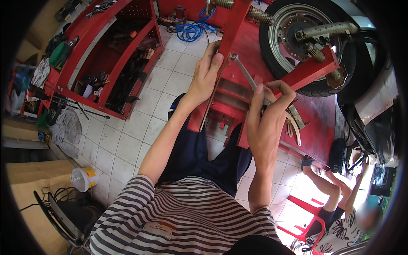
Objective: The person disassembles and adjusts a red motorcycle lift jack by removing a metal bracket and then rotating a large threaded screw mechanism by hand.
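My left hand (204, 80) is wrapped round the side of a red steel post (230, 29), thumb along its face. My right hand (267, 119) grips a long silver wrench (244, 68), whose ring end lies against the post beside my left hand, apparently at a bolt; the exact fit is unclear. Below sit red crossbars (231, 95) of the same steel frame. A curved metal piece (293, 127) lies just right of my right hand. A red angled arm (306, 70) with a spring (314, 53) reaches toward a motorcycle wheel (280, 46) at upper right.
A red tool trolley (114, 85) stands at left, near blue hose (189, 32), grey rags (66, 131) and a white bucket (83, 179). A black machine (59, 216) sits lower left. At lower right, a person (329, 191) sits on a red plastic chair (304, 204) beside the motorcycle (374, 127).
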`<state>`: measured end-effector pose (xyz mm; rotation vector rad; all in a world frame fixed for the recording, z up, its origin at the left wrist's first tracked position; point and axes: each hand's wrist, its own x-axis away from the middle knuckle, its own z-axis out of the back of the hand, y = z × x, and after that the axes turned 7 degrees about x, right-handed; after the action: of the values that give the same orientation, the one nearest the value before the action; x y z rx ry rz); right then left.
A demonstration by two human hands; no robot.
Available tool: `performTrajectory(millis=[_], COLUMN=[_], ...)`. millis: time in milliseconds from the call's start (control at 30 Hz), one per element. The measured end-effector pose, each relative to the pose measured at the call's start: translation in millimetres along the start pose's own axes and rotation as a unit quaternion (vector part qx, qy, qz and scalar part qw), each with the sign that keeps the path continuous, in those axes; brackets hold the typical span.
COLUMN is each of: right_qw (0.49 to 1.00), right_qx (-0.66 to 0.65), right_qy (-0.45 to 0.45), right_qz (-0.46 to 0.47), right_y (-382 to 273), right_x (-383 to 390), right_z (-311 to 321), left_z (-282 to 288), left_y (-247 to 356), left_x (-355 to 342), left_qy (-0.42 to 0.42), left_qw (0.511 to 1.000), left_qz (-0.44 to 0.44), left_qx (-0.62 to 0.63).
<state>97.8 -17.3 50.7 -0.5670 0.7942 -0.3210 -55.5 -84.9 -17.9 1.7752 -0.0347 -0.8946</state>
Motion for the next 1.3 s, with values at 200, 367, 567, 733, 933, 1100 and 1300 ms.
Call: performTrajectory(millis=[200,367,567,733,933,1100,1300], right_qw=[0.997,0.999,0.998,0.997,0.985,0.976,0.974], right_qx=[0.003,-0.045,-0.028,0.002,0.06,0.081,0.123], right_qy=[-0.06,-0.022,-0.049,-0.006,0.014,0.0,-0.074], right_qz=[-0.039,-0.005,-0.006,0.072,0.16,0.202,0.174], right_y=[-19,-28,-15,-10,-14,2,29], right_x=[-11,-20,-15,-15,-7,6,35], right_z=[6,4,-6,-17,-29,-44,-67], left_z=[0,3,11,15,15,14,14], left_y=[0,-5,-10,-9,-13,-11,-14], left_x=[0,1,4,4,5,5,5], left_qy=[0.001,-0.002,-0.01,-0.023,-0.021,-0.012,-0.006], left_qw=[0.999,0.999,0.999,0.999,0.998,0.999,1.0], left_qz=[0.034,0.026,0.034,0.041,0.047,0.036,0.021], left_qx=[0.032,0.038,0.034,0.024,0.04,0.018,0.009])
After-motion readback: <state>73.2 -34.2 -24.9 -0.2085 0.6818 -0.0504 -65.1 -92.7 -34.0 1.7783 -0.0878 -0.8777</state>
